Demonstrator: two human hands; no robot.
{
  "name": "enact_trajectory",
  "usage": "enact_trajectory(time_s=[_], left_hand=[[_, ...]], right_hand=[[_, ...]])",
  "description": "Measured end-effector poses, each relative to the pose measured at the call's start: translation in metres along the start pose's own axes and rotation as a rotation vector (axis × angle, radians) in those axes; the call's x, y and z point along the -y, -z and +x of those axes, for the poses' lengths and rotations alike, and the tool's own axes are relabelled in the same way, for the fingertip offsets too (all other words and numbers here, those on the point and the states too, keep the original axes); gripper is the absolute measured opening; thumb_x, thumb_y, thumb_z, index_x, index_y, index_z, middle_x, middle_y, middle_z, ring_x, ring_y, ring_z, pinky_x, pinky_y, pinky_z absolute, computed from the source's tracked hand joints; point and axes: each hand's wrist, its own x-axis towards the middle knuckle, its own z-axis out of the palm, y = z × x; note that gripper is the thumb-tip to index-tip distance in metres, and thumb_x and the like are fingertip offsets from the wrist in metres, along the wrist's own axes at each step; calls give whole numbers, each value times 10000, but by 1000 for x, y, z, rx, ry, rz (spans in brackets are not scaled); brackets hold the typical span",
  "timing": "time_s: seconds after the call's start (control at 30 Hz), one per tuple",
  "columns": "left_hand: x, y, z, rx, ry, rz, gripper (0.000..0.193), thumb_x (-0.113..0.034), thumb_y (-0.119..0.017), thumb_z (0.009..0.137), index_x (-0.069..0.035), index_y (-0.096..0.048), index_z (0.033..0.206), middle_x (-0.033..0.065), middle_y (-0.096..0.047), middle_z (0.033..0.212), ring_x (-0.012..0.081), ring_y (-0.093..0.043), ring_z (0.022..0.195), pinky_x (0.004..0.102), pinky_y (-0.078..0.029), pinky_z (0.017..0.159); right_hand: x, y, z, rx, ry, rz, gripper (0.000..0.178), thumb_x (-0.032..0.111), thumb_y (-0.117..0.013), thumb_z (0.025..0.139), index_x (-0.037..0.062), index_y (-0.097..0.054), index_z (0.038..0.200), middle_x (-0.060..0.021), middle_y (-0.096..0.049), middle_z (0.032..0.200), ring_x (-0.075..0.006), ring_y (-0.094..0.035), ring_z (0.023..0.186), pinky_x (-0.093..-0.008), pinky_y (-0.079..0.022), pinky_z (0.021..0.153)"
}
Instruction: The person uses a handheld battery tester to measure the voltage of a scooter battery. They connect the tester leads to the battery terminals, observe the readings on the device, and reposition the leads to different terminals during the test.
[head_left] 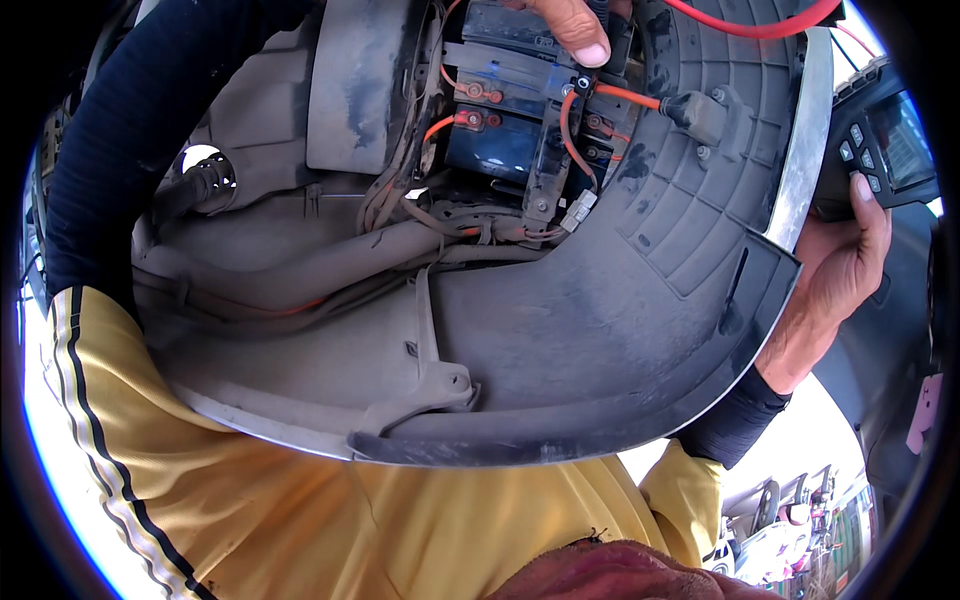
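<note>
Shell (520,320): matt grey, apparently moulded plastic, dusty, with raised ribs toward its right edge; the rim (807,150) there is smooth and shiny. Near the shell's upper edge, the blue block (495,147) has a smooth, glossy casing smudged with dust. Beyond the right edge, the handheld device (835,165) is matt black plastic with a glossy screen (900,140). Below the lower edge, the shirt (410,520) is yellow cloth, faintly lustrous.

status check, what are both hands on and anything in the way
Left hand at black fitting, partly out of frame. Right hand holding handheld device, thumb at its buttons. Orange cable close beside black fitting.
</note>
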Motion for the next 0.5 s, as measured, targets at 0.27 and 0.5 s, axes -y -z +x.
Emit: enact_trajectory(time_s=[0.27,0.5], left_hand=[[24,-27,19,206,-307,-294,416,-197,-827,889,18,-668,1207,22,-704,995,118,-608,940,308,-513,807],[21,-35,15,95,-331,-267,496,-206,-829,855,-1,-651,1270,41,-716,1016,120,-614,951,309,-515,806]], right_hand=[[-3,-1,0,-35,8,-21,471,191,-677,929,-12,-565,1340,-179,-652,1282,-305,-622,1240,-488,-444,1088],[3,-4,-2,-42,12,0,222,163,-639,957,7,-654,1115,-144,-685,1153,-260,-655,1165,-483,-460,1081]])
